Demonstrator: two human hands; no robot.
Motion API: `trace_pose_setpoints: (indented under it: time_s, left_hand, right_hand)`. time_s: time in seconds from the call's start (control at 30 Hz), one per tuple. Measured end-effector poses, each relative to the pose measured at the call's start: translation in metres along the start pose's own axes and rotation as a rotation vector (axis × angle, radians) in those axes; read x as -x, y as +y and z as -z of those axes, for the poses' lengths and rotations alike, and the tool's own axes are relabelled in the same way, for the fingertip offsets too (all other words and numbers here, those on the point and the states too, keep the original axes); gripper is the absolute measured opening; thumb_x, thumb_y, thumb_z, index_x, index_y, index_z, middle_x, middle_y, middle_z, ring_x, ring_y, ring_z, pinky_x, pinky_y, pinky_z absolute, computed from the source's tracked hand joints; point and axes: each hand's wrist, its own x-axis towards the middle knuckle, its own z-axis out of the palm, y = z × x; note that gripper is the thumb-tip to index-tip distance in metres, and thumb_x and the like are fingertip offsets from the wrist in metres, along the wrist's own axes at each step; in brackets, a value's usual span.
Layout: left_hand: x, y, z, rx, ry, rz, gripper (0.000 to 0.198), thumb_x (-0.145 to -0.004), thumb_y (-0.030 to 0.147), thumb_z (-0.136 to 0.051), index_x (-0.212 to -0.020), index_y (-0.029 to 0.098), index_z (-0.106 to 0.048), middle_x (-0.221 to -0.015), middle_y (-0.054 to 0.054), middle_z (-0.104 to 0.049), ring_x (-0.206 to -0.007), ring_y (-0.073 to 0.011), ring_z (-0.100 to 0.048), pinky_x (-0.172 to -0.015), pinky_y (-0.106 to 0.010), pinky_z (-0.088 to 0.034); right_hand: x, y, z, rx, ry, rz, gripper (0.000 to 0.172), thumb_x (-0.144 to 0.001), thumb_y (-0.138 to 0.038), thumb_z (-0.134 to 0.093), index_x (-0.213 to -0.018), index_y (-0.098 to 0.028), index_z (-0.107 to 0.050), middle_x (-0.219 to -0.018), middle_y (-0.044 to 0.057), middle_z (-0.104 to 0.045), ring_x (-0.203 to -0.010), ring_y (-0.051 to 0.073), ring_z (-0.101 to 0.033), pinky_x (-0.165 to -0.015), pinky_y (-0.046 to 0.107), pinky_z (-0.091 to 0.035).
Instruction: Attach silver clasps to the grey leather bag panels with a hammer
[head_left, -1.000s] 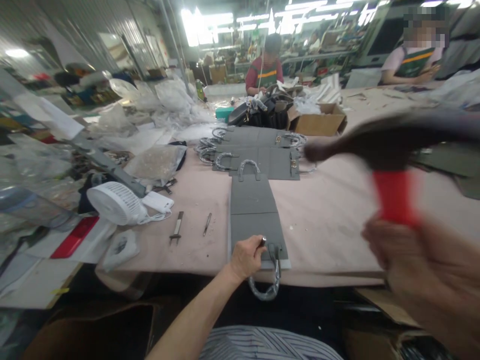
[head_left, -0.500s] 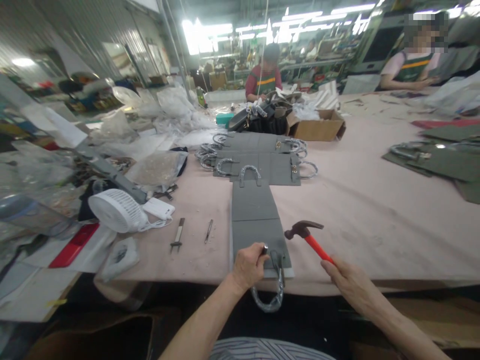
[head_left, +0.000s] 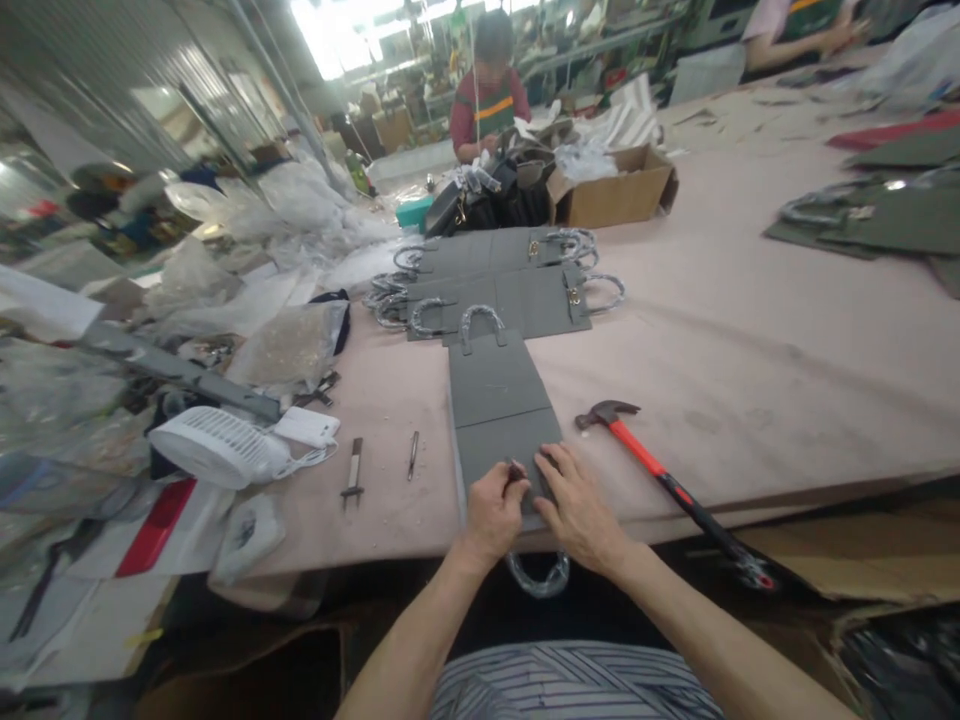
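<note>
A long grey panel [head_left: 499, 385] lies across the table's front edge, with a plastic-wrapped handle [head_left: 538, 580] hanging off its near end and another wrapped handle [head_left: 482, 318] at its far end. My left hand [head_left: 495, 508] is closed around a small dark tool [head_left: 516, 470] above the panel's near part. Beside it my right hand [head_left: 579, 508] rests with spread fingers on the panel's right side, holding nothing. A claw hammer [head_left: 637, 450] with a red and black handle lies to the right, its handle end past the table edge.
More grey panels with wrapped handles [head_left: 487, 250] lie behind. A metal tool [head_left: 354, 475], a slim tool [head_left: 413, 457] and a white fan [head_left: 210, 447] are at left. A cardboard box [head_left: 615, 190] and a person [head_left: 491, 95] are at the back; green-grey pieces [head_left: 885, 215] lie far right.
My right hand has let go of the hammer, now lying on the table, and has moved left onto the panel. My left hand still holds the small tool. The view has tilted downward.
</note>
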Motion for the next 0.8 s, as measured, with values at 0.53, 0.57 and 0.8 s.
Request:
trace_pose_setpoints:
  time_s: [0.53,0.57,0.8]
  left_hand:
    - [-0.028,-0.026,0.122,-0.894,-0.061,0.450,0.029,-0.096,0.022,-0.053,-0.118,0.017,-0.071,-0.119,-0.014,-0.074,-0.110,-0.0252,-0.069,-0.093,-0.031,-0.049]
    - [-0.029,-0.026,0.124,-0.904,-0.048,0.461,0.028,-0.097,0.022,-0.051,-0.116,0.017,-0.071,-0.117,-0.014,-0.075,-0.109,-0.0247,-0.069,-0.092,-0.031,-0.049]
    - [-0.059,-0.039,0.148,-0.902,0.005,0.643,0.026,-0.092,0.036,-0.061,-0.105,0.017,-0.073,-0.107,-0.016,-0.077,-0.104,-0.0277,-0.071,-0.083,-0.031,-0.048]
  right_hand:
    - [0.005,0.005,-0.016,-0.095,0.029,-0.082,0.046,-0.095,-0.031,-0.048,-0.138,-0.016,-0.056,-0.149,0.015,-0.049,-0.143,0.033,-0.036,-0.116,0.055,-0.038]
    - [0.005,0.007,-0.018,-0.087,0.044,-0.074,0.045,-0.095,-0.033,-0.047,-0.137,-0.016,-0.056,-0.148,0.015,-0.049,-0.142,0.034,-0.038,-0.115,0.055,-0.039]
    - [0.003,0.016,-0.026,-0.038,0.112,-0.004,0.045,-0.097,-0.039,-0.045,-0.133,-0.016,-0.057,-0.144,0.015,-0.053,-0.137,0.036,-0.044,-0.111,0.055,-0.042]
